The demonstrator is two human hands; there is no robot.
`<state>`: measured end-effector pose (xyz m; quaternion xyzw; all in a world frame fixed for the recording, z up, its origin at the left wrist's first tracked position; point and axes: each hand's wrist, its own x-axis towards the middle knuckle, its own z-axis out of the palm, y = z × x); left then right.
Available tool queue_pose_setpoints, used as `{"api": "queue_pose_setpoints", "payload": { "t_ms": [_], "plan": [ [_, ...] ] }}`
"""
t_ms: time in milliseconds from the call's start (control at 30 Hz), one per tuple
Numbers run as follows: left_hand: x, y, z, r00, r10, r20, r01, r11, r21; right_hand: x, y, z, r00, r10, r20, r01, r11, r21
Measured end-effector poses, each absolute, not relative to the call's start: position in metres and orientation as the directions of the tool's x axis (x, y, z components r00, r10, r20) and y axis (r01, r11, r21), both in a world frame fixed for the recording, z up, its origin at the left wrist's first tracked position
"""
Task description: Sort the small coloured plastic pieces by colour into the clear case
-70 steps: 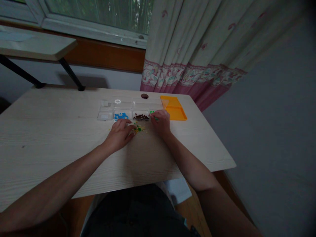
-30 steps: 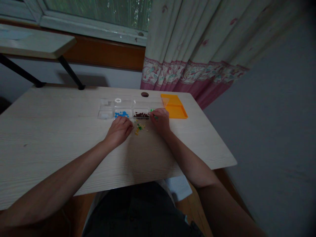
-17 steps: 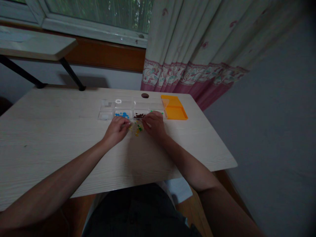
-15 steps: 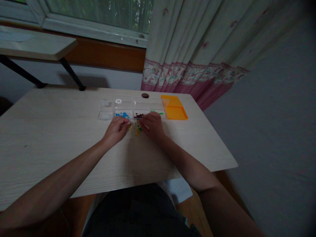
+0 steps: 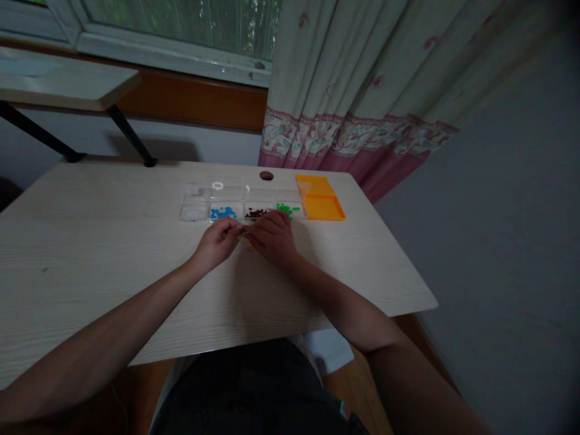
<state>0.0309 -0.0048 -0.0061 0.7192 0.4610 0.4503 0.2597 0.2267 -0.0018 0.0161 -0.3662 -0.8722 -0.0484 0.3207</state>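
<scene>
Yellow bits are partly seen on the table, under the hands and nearer its far edge than its near one; the rest of the spot is covered. Above them, the fingertips of the left hand and the right hand are brought together: the left thumb and forefinger are pinched, the right fingers bent inward, but whether a piece is gripped by either cannot be told. Such fine fingertip work is probably best done low over the table, with wrists steadied and palms lifted, as light bits could easily be scattered. Toward the far edge, a clear plastic case is laid open, its transparent lid folded back. Blue pieces, brown pieces and green pieces are held in separate compartments, left to right; no coloured pieces are seen in the leftmost. By the far right corner, an orange tray is partly overlapped by the lid.
</scene>
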Motion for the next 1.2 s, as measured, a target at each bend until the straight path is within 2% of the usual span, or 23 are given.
{"api": "queue_pose_setpoints", "payload": {
  "t_ms": [133,333,600,700,800,933,1200],
  "plan": [
    [0.032,-0.006,-0.006,0.173,0.9,0.401,0.418,-0.436,0.797,0.226,-0.005,0.019,-0.512,0.592,0.622,0.668,0.73,-0.145],
    [0.031,-0.007,0.001,0.196,0.853,0.483,0.468,-0.515,0.719,0.227,-0.006,0.014,-0.522,0.592,0.614,0.671,0.729,-0.132],
    [0.029,-0.008,-0.005,0.232,0.821,0.522,0.511,-0.559,0.653,0.229,-0.003,0.018,-0.563,0.586,0.583,0.673,0.734,-0.089],
    [0.03,-0.01,-0.002,0.267,0.816,0.512,0.524,-0.569,0.634,0.244,0.011,0.019,-0.459,0.661,0.594,0.746,0.649,-0.146],
    [0.031,-0.012,0.002,0.279,0.817,0.505,0.524,-0.57,0.633,0.273,0.032,0.017,-0.256,0.771,0.583,0.85,0.467,-0.245],
    [0.031,-0.012,0.003,0.271,0.817,0.51,0.52,-0.57,0.636,0.303,0.052,0.01,-0.03,0.81,0.586,0.924,0.247,-0.293],
    [0.028,-0.008,0.0,0.285,0.819,0.497,0.533,-0.567,0.628,0.296,0.055,-0.003,-0.017,0.824,0.566,0.917,0.239,-0.32]
  ]
}}
